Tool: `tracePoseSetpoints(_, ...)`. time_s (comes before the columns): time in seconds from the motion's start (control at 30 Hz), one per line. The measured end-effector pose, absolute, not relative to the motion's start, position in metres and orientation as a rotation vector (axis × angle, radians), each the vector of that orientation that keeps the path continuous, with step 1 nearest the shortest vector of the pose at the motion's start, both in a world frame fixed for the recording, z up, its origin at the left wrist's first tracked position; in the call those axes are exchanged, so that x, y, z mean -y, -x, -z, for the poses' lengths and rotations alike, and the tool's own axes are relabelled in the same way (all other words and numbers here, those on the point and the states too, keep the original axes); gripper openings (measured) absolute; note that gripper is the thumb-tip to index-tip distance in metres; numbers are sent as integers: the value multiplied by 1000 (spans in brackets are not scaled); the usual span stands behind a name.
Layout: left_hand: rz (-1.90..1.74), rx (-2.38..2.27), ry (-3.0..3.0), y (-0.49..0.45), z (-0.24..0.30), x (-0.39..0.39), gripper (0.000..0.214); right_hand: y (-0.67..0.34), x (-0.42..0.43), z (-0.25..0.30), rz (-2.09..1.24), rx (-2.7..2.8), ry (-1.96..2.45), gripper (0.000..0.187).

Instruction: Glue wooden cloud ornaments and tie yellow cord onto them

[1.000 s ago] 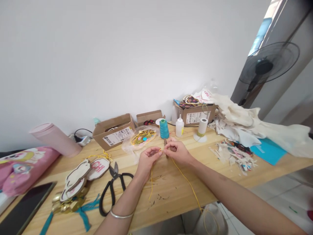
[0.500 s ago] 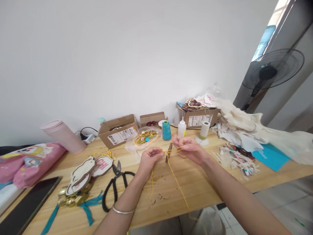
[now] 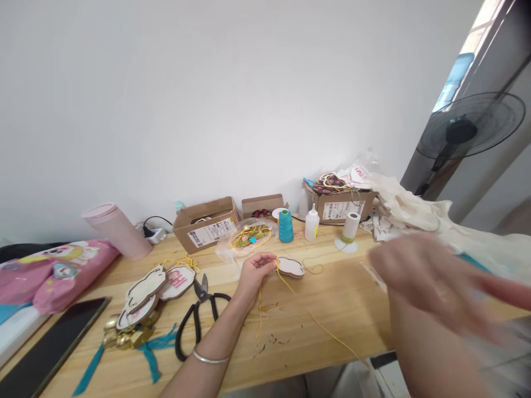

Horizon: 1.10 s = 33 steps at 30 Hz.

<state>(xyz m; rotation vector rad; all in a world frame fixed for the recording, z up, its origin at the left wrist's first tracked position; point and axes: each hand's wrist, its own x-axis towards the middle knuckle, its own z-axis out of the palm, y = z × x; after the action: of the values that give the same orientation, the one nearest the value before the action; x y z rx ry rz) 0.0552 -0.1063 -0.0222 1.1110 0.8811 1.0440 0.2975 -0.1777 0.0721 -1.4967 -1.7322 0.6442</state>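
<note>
My left hand is closed in a pinch over the left end of a cloud-shaped wooden plaque, where yellow cord is looped. The plaque's pale flat face is up. One short tail of cord hangs below my left fingers, and a longer length runs down to the right past the table's front edge. My right hand is out to the right, smeared by motion; its fingers and anything in them cannot be made out. Black-handled scissors lie with blades apart left of my left forearm.
More cloud plaques, brass bells with teal ribbon and a phone lie left. Behind are cardboard boxes, a teal thread cone, a glue bottle and a white roll. Pale cloth drapes the right side.
My right hand has swung from beside the plaque far to the right. The plaque has turned from edge-on to flat face up. My left hand keeps its pinch in nearly the same place.
</note>
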Motion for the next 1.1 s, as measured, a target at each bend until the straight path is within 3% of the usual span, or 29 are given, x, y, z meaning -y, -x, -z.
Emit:
tracePoseSetpoints(0.17,-1069,-863,-1097,-55,22,108,21,-228,174,-56,-1100,2429,1310,23)
tracePoseSetpoints(0.27,-1055,-852,-1087,-56,19,110,21,-207,171,-32,-880,2531,1289,13)
tracePoseSetpoints(0.5,-1025,-821,-1090,-56,12,114,22,-200,154,-18,-138,2319,1641,26)
tracePoseSetpoints(0.6,-1004,-784,-1053,-56,8,115,25,-202,144,-16,4,2151,1602,25)
tracePoseSetpoints(0.73,-1002,-739,-979,-55,2,115,27,-208,135,-7,-109,1915,1430,15)
tracePoseSetpoints(0.83,-980,-727,-928,-53,2,113,28,-210,132,3,-240,1868,1253,30)
tracePoseSetpoints(0.97,-951,-718,-912,-50,6,109,29,-206,128,18,-388,1838,1127,22)
tracePoseSetpoints(1.1,-944,-704,-920,-49,9,107,29,-204,124,28,-543,1748,1083,27)
